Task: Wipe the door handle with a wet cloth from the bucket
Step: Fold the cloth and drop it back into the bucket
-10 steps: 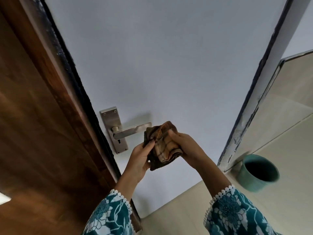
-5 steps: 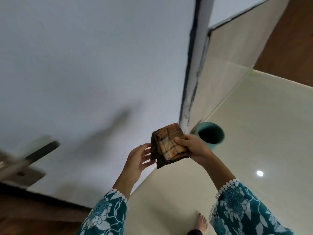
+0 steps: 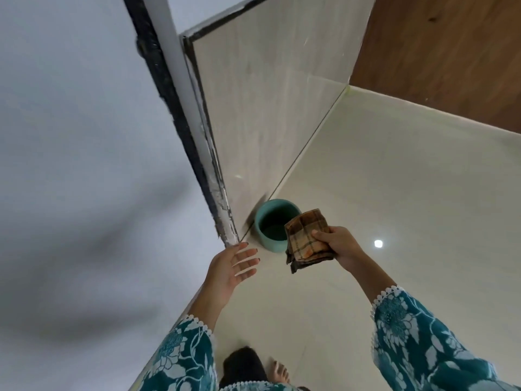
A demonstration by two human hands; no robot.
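Teal floral sleeves (image 3: 417, 334) with white scalloped cuffs fill the near edge of the view, and between them a bare foot (image 3: 280, 372) stands on the pale glossy floor (image 3: 408, 193). Past the cuffs, the left hand (image 3: 229, 268) hangs with its fingers spread wide and its palm bare, touching nothing, just beside the foot of the door's edge. The right hand's (image 3: 339, 244) grip is closed on the cloth (image 3: 307, 239), a brown checked square folded into a thick pad, thumb on top and the other fingers beneath. The pad is held in the air in front of the bucket (image 3: 275, 224), covering part of its rim from this angle.

The bucket, a small round teal one, sits on the floor against the tiled wall (image 3: 267, 94), close to the bottom corner of the white door (image 3: 84, 136). Its inside looks dark; whether there is water in it I cannot tell. The door handle is out of view entirely.

As a judgement: the cloth is in hand and heading to the bucket, so this is either the wetting or rinsing step, or the return of the cloth once wiping is over. Which of these it is, these pictures do not settle. If the handle is not yet clean, what remains is dipping, wringing, and going to the handle.
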